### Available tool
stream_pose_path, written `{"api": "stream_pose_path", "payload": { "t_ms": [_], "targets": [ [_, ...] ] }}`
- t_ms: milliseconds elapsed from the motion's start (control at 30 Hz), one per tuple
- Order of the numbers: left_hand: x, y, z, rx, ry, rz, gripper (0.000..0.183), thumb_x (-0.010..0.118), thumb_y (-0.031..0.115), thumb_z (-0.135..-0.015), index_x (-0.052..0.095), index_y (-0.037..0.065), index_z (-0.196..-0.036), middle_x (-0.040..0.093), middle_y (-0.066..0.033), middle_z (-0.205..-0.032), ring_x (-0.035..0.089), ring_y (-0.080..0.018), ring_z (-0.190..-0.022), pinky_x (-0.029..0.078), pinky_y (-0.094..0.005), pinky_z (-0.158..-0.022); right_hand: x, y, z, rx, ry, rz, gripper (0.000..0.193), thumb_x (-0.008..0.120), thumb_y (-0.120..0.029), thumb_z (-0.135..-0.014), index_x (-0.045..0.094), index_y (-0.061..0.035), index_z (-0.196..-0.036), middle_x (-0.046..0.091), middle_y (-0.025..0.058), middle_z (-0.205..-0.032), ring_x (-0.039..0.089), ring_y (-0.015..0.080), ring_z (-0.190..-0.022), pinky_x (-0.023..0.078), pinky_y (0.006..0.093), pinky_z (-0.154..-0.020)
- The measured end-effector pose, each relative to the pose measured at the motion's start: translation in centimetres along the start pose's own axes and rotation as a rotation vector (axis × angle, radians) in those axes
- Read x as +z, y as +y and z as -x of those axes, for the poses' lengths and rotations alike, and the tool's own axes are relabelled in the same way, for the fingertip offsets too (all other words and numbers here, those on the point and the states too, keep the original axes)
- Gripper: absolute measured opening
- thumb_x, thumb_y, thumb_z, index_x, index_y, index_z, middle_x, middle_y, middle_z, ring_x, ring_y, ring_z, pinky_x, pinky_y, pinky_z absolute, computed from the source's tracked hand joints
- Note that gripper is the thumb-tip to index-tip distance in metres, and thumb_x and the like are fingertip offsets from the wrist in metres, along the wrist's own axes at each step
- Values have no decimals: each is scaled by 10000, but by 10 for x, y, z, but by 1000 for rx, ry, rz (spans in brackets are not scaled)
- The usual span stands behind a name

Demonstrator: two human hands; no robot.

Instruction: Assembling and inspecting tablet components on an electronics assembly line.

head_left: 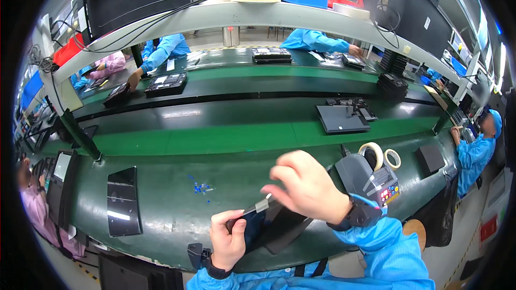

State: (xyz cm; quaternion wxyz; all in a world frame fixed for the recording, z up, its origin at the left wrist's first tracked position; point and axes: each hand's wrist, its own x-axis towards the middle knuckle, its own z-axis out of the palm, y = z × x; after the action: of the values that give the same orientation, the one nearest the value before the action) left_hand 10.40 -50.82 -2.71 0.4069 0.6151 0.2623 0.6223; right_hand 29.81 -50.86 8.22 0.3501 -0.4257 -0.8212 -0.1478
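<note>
The left hand (228, 240) pinches a flat, glossy dark panel (257, 230); the right hand (310, 187), loosely curled beside its silvery strip (262, 205), holds I cannot tell what.

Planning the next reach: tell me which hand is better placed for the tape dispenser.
Right hand, probably: it is nearer the grey tape dispenser, while the left hand grips the dark panel.

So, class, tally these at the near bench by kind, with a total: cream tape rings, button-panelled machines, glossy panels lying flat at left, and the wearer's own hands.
Cream tape rings: 2
Button-panelled machine: 1
Glossy panel: 1
Left hand and right hand: 2
Total: 6
</note>
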Motion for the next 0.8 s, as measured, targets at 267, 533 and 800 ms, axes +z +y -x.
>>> {"api": "stream_pose_path", "payload": {
  "t_ms": [267, 533, 800],
  "targets": [
    [3, 1, -5, 98, -17, -169, 210, 605, 90, -898, 494, 2, -1052, 614, -85, -857, 557, -82, -664, 456, -209, -587, 15, -6, 22, -164, -8, -41, 240, 738, -154, -702, 676, -94, -926, 620, 14, -899, 580, 161, -780, 456, 284, -630],
    [1, 1, 1, 94, -22, -216, 220, 617, 91, -889, 497, -1, -1049, 633, -104, -891, 617, -120, -722, 505, -240, -638, 19, -6, 11, 66, -422, -332, 180, 588, -253, -882, 567, -74, -883, 530, 61, -794, 545, 249, -767, 437, 349, -688],
    [-11, 6, 1, 72, 56, -126, 206, 619, 88, -886, 506, 2, -1035, 603, -113, -976, 599, -141, -820, 487, -236, -729, -1, -17, 39, 243, 229, -241, 113, 619, -133, -824, 593, -36, -876, 608, 99, -865, 577, 264, -781, 463, 339, -724]
  ]
}}
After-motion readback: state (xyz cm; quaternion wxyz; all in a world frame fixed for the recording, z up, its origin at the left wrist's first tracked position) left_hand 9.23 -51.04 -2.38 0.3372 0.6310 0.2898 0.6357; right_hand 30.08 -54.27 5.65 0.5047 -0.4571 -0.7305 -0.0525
